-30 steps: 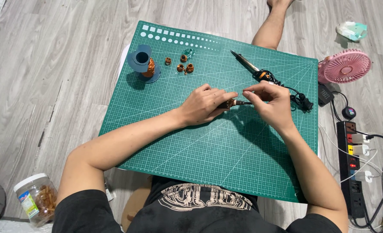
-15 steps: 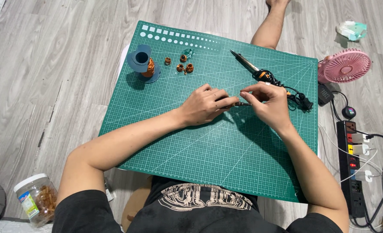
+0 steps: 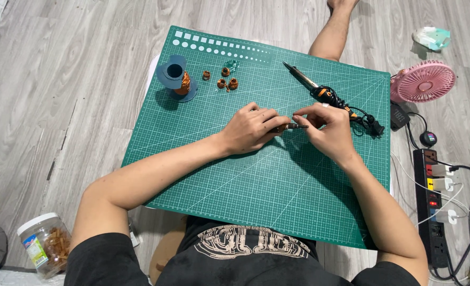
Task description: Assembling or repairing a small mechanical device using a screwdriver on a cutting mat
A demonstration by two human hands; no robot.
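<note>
Pinching a small copper coil [image 3: 281, 127] between my left hand [image 3: 251, 130] and right hand [image 3: 326, 128], I held it over the middle of the green cutting mat [image 3: 256, 180], soldering iron [image 3: 320, 92] lying just beyond.

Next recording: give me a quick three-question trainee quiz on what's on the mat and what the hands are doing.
1. True or false: the soldering iron lies on the green cutting mat, held by neither hand.
2. How many small copper coils lie loose beside the blue spool: A two, B four, C seven?
3. What do the left hand and right hand pinch between them?

Key
1. True.
2. B.
3. A small dark thin piece; its kind is too small to tell.
</note>
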